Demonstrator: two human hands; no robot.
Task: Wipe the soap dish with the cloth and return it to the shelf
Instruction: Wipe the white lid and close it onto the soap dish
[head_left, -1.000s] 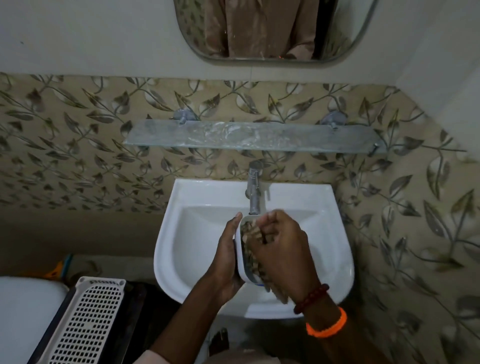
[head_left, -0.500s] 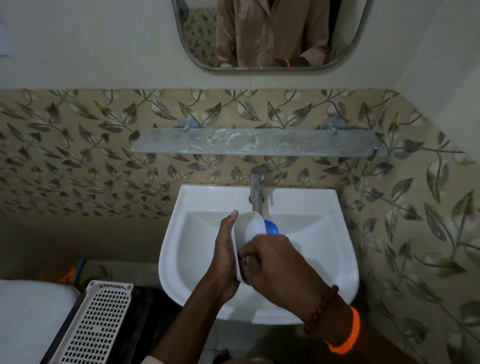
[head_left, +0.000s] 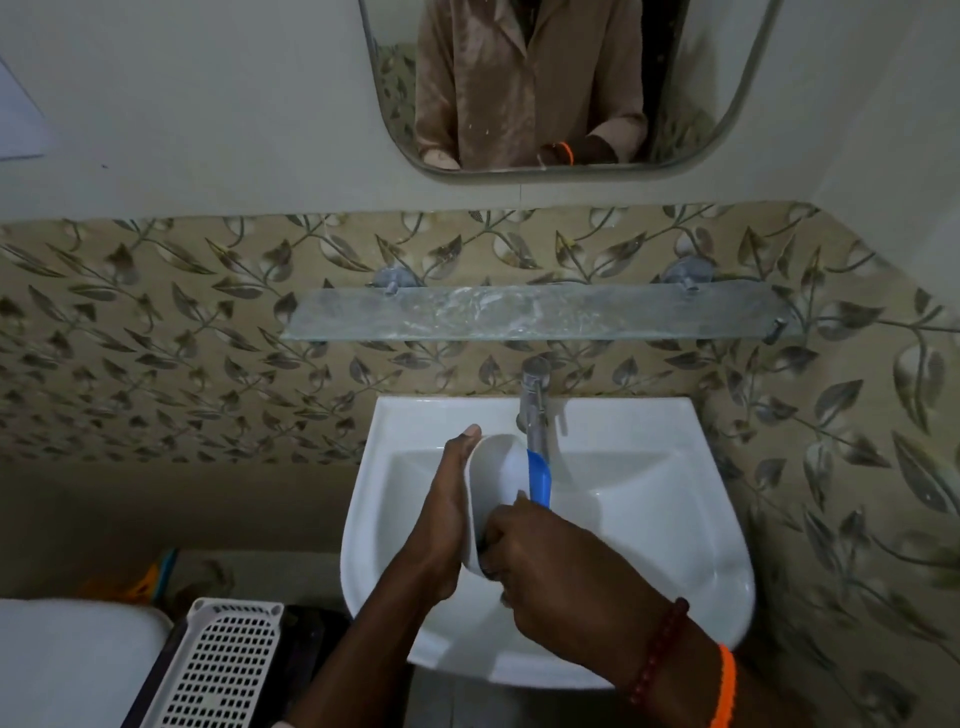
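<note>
Over the white basin (head_left: 675, 519) I hold a white soap dish (head_left: 496, 478) tilted on its edge, its blue underside (head_left: 539, 480) showing at the right. My left hand (head_left: 447, 519) grips the dish along its left side. My right hand (head_left: 540, 561) is closed at the dish's lower end; the cloth is almost wholly hidden inside the fist, only a dark bit showing. The glass shelf (head_left: 535, 312) hangs on the tiled wall above the tap, bare.
A metal tap (head_left: 534, 410) stands just behind the dish. A mirror (head_left: 561, 88) hangs above the shelf. At lower left sit a white perforated basket (head_left: 218, 670) and a white toilet tank lid (head_left: 67, 665). A tiled wall closes the right side.
My right hand slid from the top of the dish down to its lower end, uncovering the white inside. The cloth, visible before, is now hidden in the fist. The view tilted up.
</note>
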